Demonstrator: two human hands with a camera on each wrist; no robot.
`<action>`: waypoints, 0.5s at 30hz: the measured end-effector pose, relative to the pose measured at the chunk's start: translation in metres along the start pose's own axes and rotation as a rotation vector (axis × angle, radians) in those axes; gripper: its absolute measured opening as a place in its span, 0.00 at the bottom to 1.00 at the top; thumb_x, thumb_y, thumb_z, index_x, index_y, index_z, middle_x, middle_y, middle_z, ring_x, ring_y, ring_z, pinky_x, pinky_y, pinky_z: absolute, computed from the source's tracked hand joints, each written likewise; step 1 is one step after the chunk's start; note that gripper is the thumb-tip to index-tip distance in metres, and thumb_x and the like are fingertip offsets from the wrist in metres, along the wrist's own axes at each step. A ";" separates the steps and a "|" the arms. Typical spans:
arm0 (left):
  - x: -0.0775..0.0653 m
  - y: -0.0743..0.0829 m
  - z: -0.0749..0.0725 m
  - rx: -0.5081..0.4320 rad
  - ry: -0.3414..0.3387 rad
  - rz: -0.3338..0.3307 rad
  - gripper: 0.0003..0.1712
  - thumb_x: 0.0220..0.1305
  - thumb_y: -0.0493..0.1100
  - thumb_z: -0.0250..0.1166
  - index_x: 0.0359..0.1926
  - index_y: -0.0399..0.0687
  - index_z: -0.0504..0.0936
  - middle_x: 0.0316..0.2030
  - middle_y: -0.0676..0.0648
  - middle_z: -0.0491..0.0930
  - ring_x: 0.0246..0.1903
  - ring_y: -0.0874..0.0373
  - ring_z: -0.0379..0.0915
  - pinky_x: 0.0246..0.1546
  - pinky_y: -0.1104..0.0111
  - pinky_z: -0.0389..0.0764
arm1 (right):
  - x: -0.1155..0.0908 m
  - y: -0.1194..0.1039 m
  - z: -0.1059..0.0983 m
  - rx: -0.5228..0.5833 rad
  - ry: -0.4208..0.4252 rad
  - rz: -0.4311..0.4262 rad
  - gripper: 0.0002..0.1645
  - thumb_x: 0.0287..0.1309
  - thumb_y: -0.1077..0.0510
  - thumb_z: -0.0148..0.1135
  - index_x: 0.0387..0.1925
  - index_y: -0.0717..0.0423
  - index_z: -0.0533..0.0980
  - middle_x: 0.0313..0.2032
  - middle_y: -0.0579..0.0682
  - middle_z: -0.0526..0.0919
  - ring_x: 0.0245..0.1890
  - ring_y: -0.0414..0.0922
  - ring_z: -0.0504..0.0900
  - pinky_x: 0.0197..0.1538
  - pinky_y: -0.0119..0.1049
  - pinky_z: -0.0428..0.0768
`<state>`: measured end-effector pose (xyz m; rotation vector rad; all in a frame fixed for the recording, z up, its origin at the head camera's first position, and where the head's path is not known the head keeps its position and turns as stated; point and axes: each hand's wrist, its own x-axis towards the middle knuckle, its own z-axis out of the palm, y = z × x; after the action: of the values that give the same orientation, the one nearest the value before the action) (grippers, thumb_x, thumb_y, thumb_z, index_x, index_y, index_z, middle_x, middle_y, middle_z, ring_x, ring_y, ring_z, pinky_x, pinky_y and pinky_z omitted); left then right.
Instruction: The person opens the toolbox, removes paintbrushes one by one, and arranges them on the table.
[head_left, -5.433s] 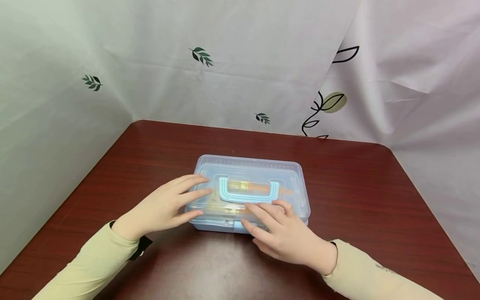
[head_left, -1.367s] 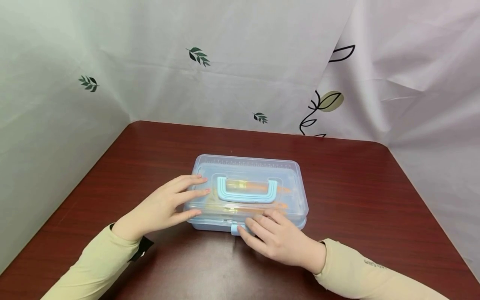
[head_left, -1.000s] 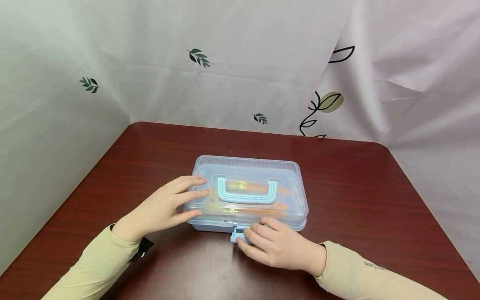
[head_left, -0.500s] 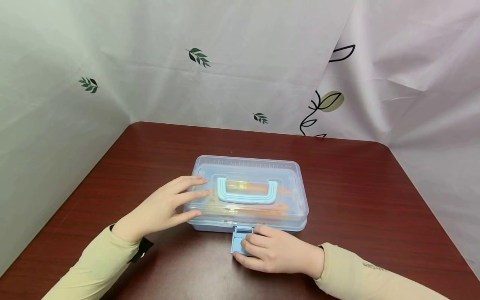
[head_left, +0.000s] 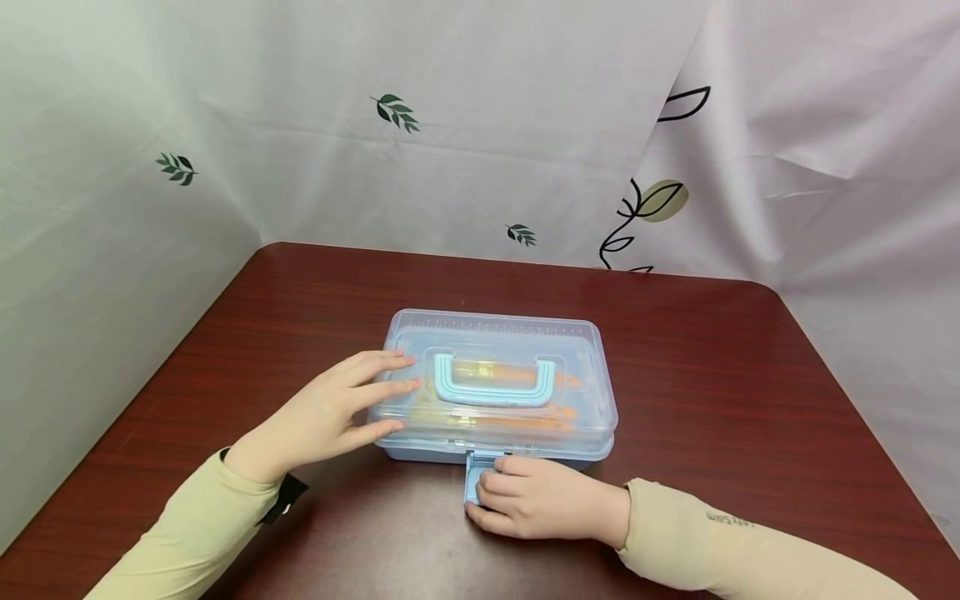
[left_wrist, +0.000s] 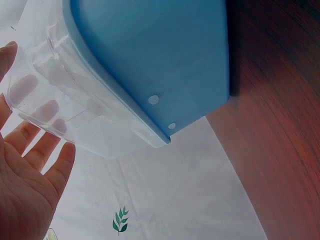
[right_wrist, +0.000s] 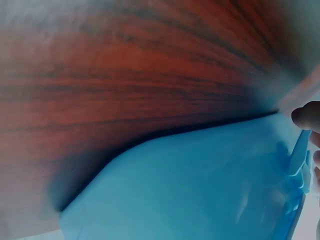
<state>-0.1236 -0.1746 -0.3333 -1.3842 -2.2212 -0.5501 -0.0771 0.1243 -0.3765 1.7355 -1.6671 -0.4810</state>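
Observation:
A plastic storage box with a translucent lid [head_left: 405,333] and blue base [left_wrist: 165,50] sits on the table, its lid down. Orange and yellowish items show blurrily through the lid, their kind unclear. A light-blue carry handle [head_left: 495,396] lies folded on top. My left hand [head_left: 322,412] rests on the lid's left end with fingers spread. At the front, my right hand [head_left: 543,500] holds the blue latch [head_left: 476,479], which is swung down and outward. Thumb and curled fingers are around it; part of the latch is hidden behind them. The right wrist view catches the latch edge-on beside the thumb [right_wrist: 309,116].
The dark red-brown wooden table [head_left: 697,375] extends around the box on all sides. A pale curtain [head_left: 465,192] with leaf prints closes off the back and both sides. A dark strap [head_left: 283,497] shows at the left wrist.
The front latch has swung from lying against the box to hanging down and open. My right hand has moved down off the lid's front with it. My left hand has stayed in place.

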 end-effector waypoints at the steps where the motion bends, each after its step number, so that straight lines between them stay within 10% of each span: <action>1: 0.000 0.000 0.000 -0.001 0.001 0.001 0.28 0.68 0.61 0.50 0.51 0.46 0.81 0.55 0.42 0.75 0.56 0.47 0.69 0.65 0.74 0.58 | 0.000 0.000 0.001 -0.005 -0.007 -0.007 0.15 0.65 0.55 0.45 0.47 0.44 0.76 0.36 0.40 0.80 0.40 0.38 0.73 0.45 0.30 0.69; 15: 0.001 0.000 0.001 -0.002 0.011 -0.002 0.27 0.68 0.61 0.50 0.50 0.46 0.82 0.54 0.41 0.76 0.56 0.47 0.70 0.66 0.75 0.57 | -0.001 -0.005 0.007 -0.185 -0.147 0.036 0.18 0.62 0.48 0.43 0.46 0.41 0.77 0.43 0.33 0.80 0.50 0.37 0.69 0.50 0.36 0.62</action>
<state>-0.1241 -0.1737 -0.3335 -1.3772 -2.2141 -0.5587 -0.0778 0.1239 -0.3851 1.5654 -1.6938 -0.7371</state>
